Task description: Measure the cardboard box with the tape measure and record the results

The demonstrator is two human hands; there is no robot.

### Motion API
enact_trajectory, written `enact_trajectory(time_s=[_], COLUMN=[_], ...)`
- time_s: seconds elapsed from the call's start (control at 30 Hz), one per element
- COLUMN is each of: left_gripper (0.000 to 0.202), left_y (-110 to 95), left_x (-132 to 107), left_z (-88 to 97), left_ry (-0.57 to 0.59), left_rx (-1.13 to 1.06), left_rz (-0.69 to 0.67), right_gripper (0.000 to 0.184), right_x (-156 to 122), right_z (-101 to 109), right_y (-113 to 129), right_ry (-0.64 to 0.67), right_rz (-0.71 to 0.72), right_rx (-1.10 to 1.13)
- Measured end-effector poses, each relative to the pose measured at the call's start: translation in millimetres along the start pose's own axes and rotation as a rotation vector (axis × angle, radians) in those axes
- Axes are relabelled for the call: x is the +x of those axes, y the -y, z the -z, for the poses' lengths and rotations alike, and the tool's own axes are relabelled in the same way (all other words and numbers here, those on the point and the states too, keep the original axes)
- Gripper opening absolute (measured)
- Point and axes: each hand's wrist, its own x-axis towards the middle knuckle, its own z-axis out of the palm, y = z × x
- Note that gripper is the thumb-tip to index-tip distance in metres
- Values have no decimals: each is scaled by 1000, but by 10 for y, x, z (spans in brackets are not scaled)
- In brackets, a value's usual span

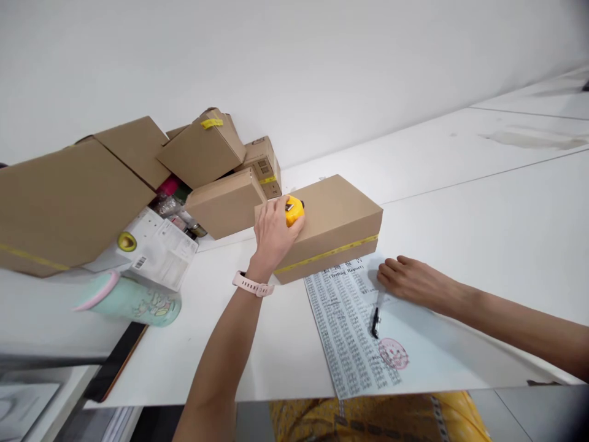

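Observation:
My left hand is closed around a yellow tape measure on the top face of a brown cardboard box. A yellow strip of tape runs along the long side of this box. Just right of the box, my right hand rests on a printed sheet headed "Testing Report", its fingers curled in and no object visible in them. Below those fingers a black-tipped pen lies on the sheet, near a round red stamp mark.
Several cardboard boxes are piled at the back left, with a larger carton beside them. A white package with an avocado picture and a mint green tumbler with a pink rim lie nearer. The white table's front edge runs close to my lap.

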Motion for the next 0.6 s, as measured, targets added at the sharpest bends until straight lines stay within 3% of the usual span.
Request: enact_trajectory(time_s=[0.1,0.17,0.23,0.3,0.37,0.4,0.47,0.53,0.6], left_gripper=[41,40,41,40,32,26,19,19,20], left_y=[10,21,18,-19,-98,-147,-232,-273,-266], left_x=[30,65,80,31,-124,-245,-546,-865,-1126], left_z=[-31,-57,-86,-124,-186,-229,-338,-456,-555], left_ry=[-13,-13,-67,-220,-394,-437,-355,-116,138], left_rx=[17,18,24,9,-75,-148,-323,-438,-438], left_rz=[5,10,-4,-82,-250,-360,-570,-707,-730], right_gripper=[24,17,8,4,9,14,24,32,34], right_x=[-109,-188,-231,-209,-121,-63,51,132,176], right_z=[84,191,320,428,475,470,413,327,250], right_y=[-45,-3,118,281,424,473,520,526,528], right_ry=[-99,-179,-276,-347,-323,-289,-233,-207,-183], right_rz=[-41,-145,-383,-759,-1071,-1162,-1221,-1216,-1223], right_rx=[189,345,538,789,1071,1200,1407,1537,1584])
